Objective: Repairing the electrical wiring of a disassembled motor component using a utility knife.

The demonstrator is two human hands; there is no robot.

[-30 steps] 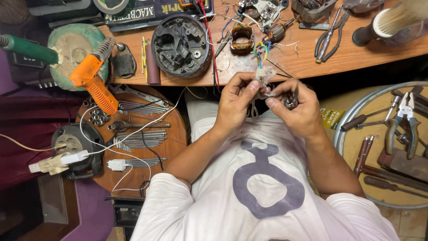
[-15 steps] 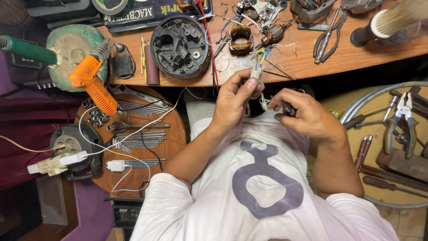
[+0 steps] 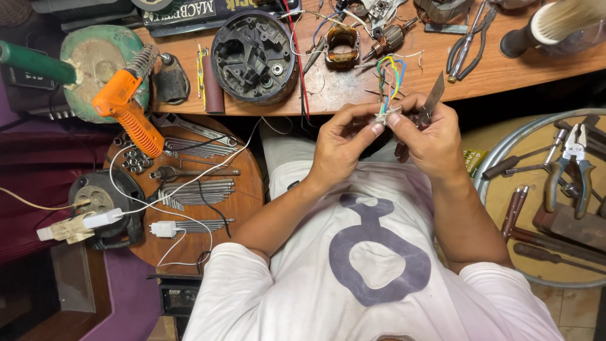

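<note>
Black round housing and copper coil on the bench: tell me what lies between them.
In the head view, a red wire runs down the bench between the black round housing and the copper coil.

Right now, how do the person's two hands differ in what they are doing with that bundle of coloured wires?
The left hand pinches the coloured wires near their lower end between thumb and fingertips and holds nothing else. The right hand also meets the bundle with its fingertips, but grips a flat metal blade that sticks up past its knuckles. Both are raised together in front of the wooden workbench.
</note>
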